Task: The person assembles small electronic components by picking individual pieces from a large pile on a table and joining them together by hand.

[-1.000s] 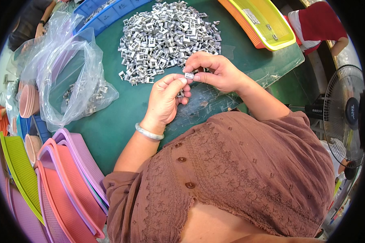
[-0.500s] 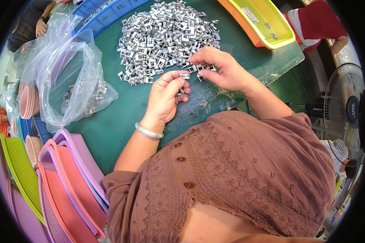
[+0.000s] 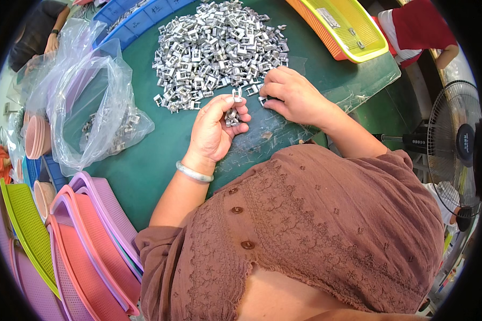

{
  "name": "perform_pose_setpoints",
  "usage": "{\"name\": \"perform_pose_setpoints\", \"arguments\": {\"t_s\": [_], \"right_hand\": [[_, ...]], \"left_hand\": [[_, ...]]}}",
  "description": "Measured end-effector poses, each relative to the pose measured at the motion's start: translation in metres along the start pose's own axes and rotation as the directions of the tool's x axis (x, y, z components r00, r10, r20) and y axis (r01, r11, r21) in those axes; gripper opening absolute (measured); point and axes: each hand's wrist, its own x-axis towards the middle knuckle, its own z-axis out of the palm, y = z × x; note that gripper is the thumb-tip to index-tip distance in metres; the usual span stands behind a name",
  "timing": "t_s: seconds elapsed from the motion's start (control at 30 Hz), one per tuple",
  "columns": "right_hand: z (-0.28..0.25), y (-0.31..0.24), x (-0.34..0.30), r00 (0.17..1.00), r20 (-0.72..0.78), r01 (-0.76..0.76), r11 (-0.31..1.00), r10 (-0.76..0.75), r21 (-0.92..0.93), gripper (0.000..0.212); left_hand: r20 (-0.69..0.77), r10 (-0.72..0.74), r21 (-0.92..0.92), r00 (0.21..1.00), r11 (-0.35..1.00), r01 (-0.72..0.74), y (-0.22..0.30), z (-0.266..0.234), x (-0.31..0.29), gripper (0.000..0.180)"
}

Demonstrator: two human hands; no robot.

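A heap of small silver metal parts (image 3: 219, 51), shaped like little open frames, lies on the green table. My left hand (image 3: 211, 125) is closed at the near edge of the heap. One metal part (image 3: 236, 96) stands up between its thumb and index finger, and a few more metal parts (image 3: 232, 117) sit in its curled fingers. To the right, my right hand (image 3: 294, 99) is bent down to the table, its fingertips pinched on a metal part (image 3: 262, 100) at the heap's edge. Some of those fingertips are hidden.
A clear plastic bag (image 3: 99, 107) with metal parts stands at left, by blue bins (image 3: 136, 21). Stacked plastic baskets (image 3: 99, 241) fill the lower left. Yellow and orange baskets (image 3: 353, 32) lie far right, near a fan (image 3: 458, 144). Other people stand at both far sides.
My right hand has come down onto the metal parts and its fingers have closed. In my left hand, the pinched part now stands upright and more parts show in the fingers.
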Motion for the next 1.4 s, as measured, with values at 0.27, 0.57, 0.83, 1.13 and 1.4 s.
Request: {"name": "perform_pose_setpoints", "arguments": {"t_s": [0.27, 0.57, 0.83, 1.13, 1.4], "right_hand": [[0.000, -0.002, 0.001, 0.999, -0.042, 0.000, 0.990, 0.006, 0.142, 0.014], [0.005, -0.013, 0.007, 0.965, -0.262, 0.083, 0.956, -0.008, 0.280, 0.039], [0.001, -0.022, 0.017, 0.971, -0.209, 0.138, 0.985, -0.113, 0.107, 0.048], [0.002, -0.025, 0.015, 0.968, -0.205, 0.169, 0.979, -0.144, 0.114, 0.057], [-0.006, -0.010, 0.007, 0.967, -0.247, 0.080, 0.996, -0.071, 0.027, 0.050]], "left_hand": [[0.067, 0.026, -0.062, 0.997, 0.998, -0.022, -0.002, -0.008, 0.002, 0.015], [0.104, 0.040, -0.045, 0.994, 0.998, -0.036, -0.004, -0.009, 0.002, 0.013], [0.103, -0.076, 0.092, 0.992, 0.994, 0.067, 0.001, 0.004, -0.004, 0.022], [0.037, -0.007, 0.113, 0.999, 0.994, 0.003, -0.005, 0.004, -0.003, 0.014], [0.057, 0.112, 0.137, 0.992, 0.983, -0.119, -0.007, 0.007, -0.003, 0.019]]}}
